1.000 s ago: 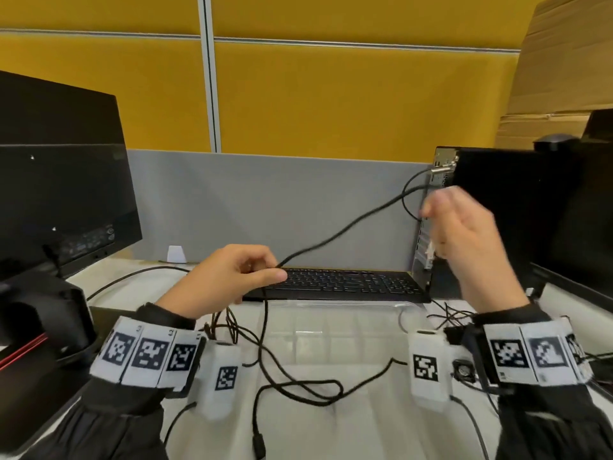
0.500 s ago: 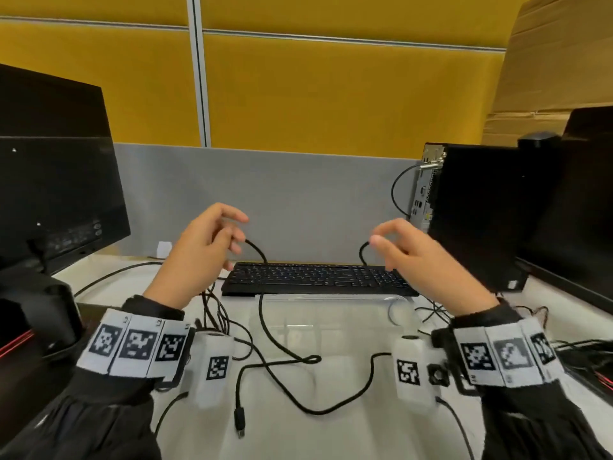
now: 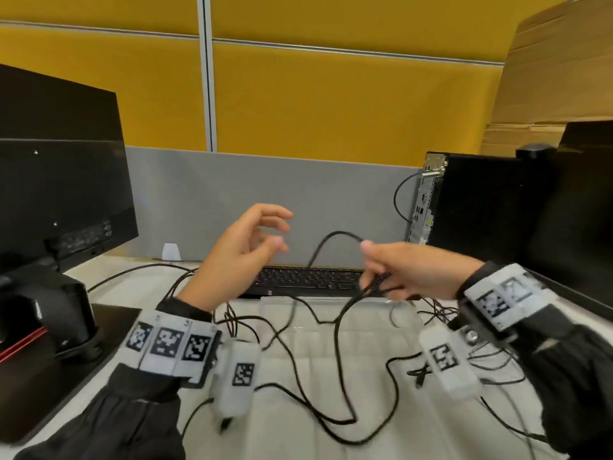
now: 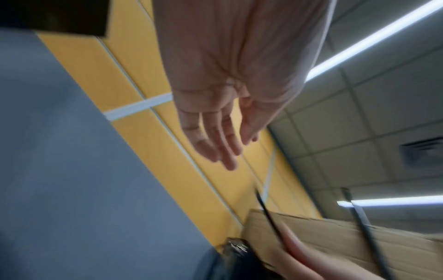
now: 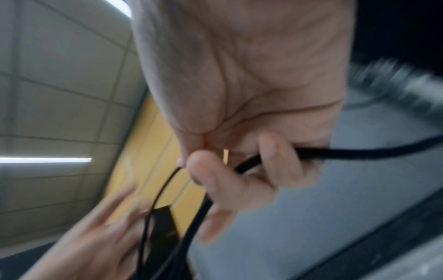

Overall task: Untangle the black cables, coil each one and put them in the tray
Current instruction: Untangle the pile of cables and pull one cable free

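Observation:
My right hand [image 3: 381, 270] is raised over the desk and grips loops of a black cable [image 3: 335, 237]; in the right wrist view the curled fingers [image 5: 268, 151] close round the cable [image 5: 359, 152]. From that hand the cable arches up to the left, then falls in loose tangled runs [image 3: 331, 423] onto the desk. My left hand [image 3: 262, 237] hovers just left of the arch with fingers spread and holds nothing; its open palm [image 4: 215, 98] shows in the left wrist view. A clear plastic tray [image 3: 331, 310] lies flat in front of the keyboard, under the cables.
A black keyboard [image 3: 308, 280] lies behind the tray. A monitor [image 3: 59, 187] stands at the left and a black computer case [image 3: 481, 210] at the right, with thin wires [image 3: 441, 313] beside it. A grey and yellow partition [image 3: 265, 194] closes the back.
My left hand has let go of the cable and spread its fingers. My right hand has moved left and lower, toward the middle, gathering loops of cable.

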The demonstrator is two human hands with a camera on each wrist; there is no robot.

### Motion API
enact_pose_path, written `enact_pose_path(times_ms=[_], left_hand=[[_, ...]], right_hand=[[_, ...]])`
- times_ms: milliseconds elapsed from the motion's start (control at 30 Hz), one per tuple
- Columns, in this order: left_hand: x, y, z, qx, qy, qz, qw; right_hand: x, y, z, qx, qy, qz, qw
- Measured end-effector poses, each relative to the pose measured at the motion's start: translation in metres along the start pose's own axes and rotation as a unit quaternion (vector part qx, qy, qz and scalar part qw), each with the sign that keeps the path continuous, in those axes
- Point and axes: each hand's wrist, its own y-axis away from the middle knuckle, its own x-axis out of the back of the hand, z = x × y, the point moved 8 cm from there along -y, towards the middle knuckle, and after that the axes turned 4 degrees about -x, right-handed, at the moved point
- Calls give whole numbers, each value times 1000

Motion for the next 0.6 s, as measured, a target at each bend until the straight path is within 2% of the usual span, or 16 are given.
enact_pose_path(times_ms=[67,100,167,200,267,333,367,400,467,500,533,567,600], left_hand=[[32,3,-33,77,-98,53,991],[48,8,-53,136,-167,64,974],[72,21,-89,257,-290,24,921],[80,27,-101,295,-324,0,899],[88,32,-111,328,-339,-9,882],[87,34,-112,338,-334,-8,880],[83,36,-114,345,-332,-18,878],[78,38,-117,353,-333,-33,874],[69,41,-120,368,-337,-59,865],[66,43,-121,375,-334,-66,862],[63,44,-122,384,-326,-70,861],[60,44,-122,391,-314,-71,862],[58,44,-122,394,-306,-72,864]], right_hand=[[62,10,10,-19,-57,99,993],[97,20,13,-18,-77,172,982],[163,47,17,-14,-95,317,944],[189,63,18,-9,-101,375,921],[228,93,17,15,-81,479,874],[248,120,14,52,16,573,818],[252,122,17,47,80,587,804],[257,116,28,13,153,575,803],[256,95,69,-138,272,500,811],[252,91,87,-217,318,473,792],[247,91,95,-261,358,477,759],[237,93,88,-266,389,503,725],[222,91,74,-234,406,531,706]])
